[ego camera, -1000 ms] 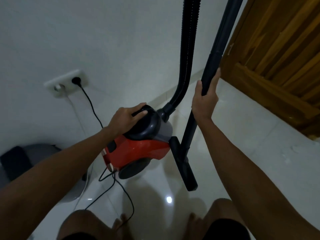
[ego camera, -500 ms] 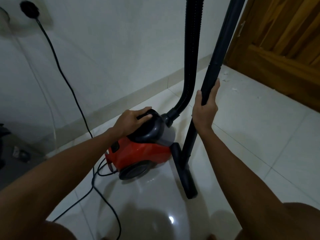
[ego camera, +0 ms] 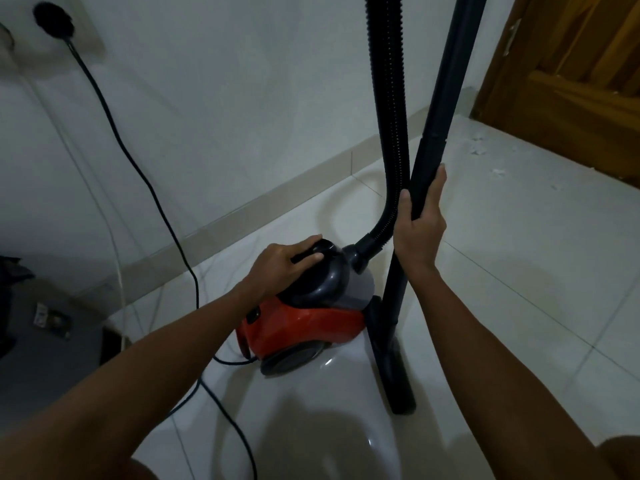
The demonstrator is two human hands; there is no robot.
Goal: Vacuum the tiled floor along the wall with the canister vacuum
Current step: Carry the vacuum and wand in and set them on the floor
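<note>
The white wall [ego camera: 242, 81] fills the upper left and meets the glossy tiled floor [ego camera: 519, 271] along a grey skirting strip [ego camera: 263, 206]. A wooden door [ego camera: 571, 81] stands at the upper right, with a few pale specks on the tiles just in front of it.

The vacuum [ego camera: 304, 323] — red body, dark grey top — sits on the floor near the wall, its side wheel facing the camera. A ribbed hose [ego camera: 389, 98] rises from its front out of the top of the view. Just beside it stands the black tube [ego camera: 446, 81], nearly upright, ending in a floor nozzle [ego camera: 394, 368] that rests on the tiles right of the vacuum.

The left hand [ego camera: 284, 265] lies on the vacuum's dark top, fingers curled over what seems to be the handle. The right hand [ego camera: 420, 220] is wrapped around the tube, thumb on the hose side.

A black cord [ego camera: 138, 168] runs from a plug [ego camera: 52, 20] in the wall socket, down to the floor and behind the vacuum.
</note>
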